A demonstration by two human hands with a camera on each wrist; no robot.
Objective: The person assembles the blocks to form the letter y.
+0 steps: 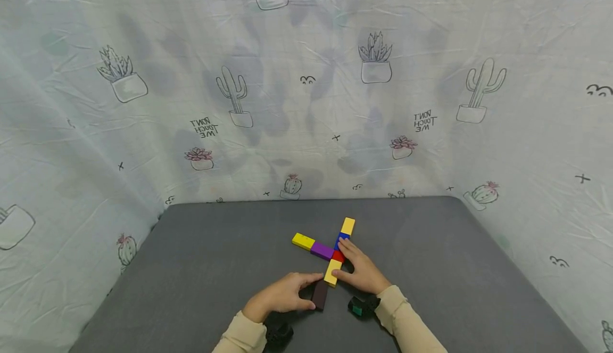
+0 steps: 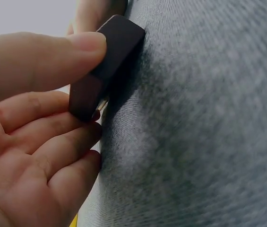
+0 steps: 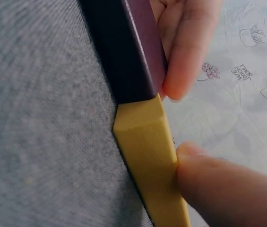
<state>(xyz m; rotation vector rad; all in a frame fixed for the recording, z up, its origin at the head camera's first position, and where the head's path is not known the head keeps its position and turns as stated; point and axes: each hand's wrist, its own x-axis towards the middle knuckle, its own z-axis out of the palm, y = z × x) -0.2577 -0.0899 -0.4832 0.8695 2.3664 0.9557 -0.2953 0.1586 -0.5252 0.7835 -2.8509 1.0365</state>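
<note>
My left hand [image 1: 289, 292] pinches a dark brown block [image 1: 319, 295] at the near end of a row of coloured blocks. In the left wrist view the thumb lies across that brown block [image 2: 120, 42], fingers on its other side. Its end meets a pale yellow block [image 3: 145, 151] in the right wrist view. The right hand [image 1: 362, 270] spreads over the row, thumb touching the pale yellow block's side and fingertips on a blue block [image 1: 338, 241]. A red block [image 1: 338, 256] sits between blue and yellow, partly covered by the hand.
Another pale yellow block [image 1: 348, 226] forms the row's far end. From the red block, a purple block [image 1: 322, 251] and a bright yellow block [image 1: 304, 241] branch off leftward. Everything lies on a grey table [image 1: 215, 246]; a cactus-printed curtain [image 1: 306, 129] surrounds it.
</note>
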